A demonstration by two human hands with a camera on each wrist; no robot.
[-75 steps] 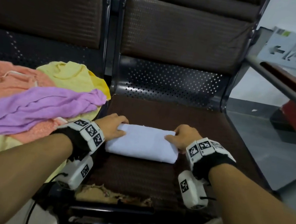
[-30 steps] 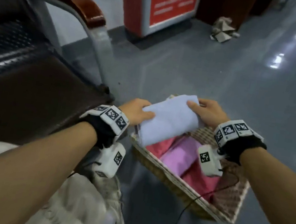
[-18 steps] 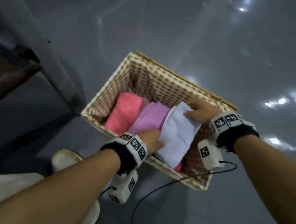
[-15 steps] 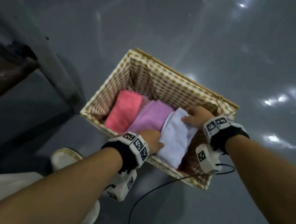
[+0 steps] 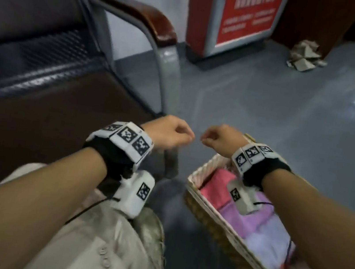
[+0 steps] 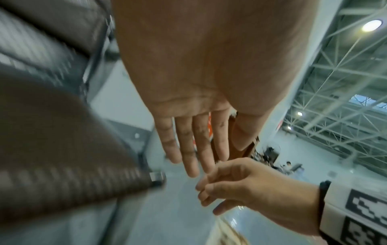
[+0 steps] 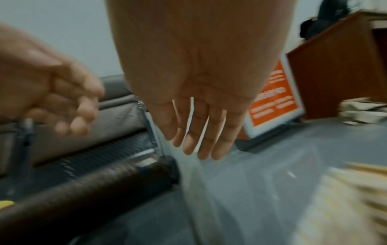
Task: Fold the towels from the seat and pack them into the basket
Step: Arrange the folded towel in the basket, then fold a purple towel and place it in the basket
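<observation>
Your left hand [image 5: 168,133] and right hand [image 5: 220,138] hang in the air w/ nothing in them. In the wrist views the fingers [image 6: 188,149] are pretty straight and side by side, loose, not pinching. Prob. that's b/c you're between towels and heading to the seat [image 5: 56,129] for more.

The basket [image 5: 216,219] sits on the floor by the seat, so it's easy to reach. The pink towel [image 5: 216,187], purple towel [image 5: 249,218] and white towel [image 5: 267,248] lie folded in it, under your right arm, well apart from your fingers.
</observation>
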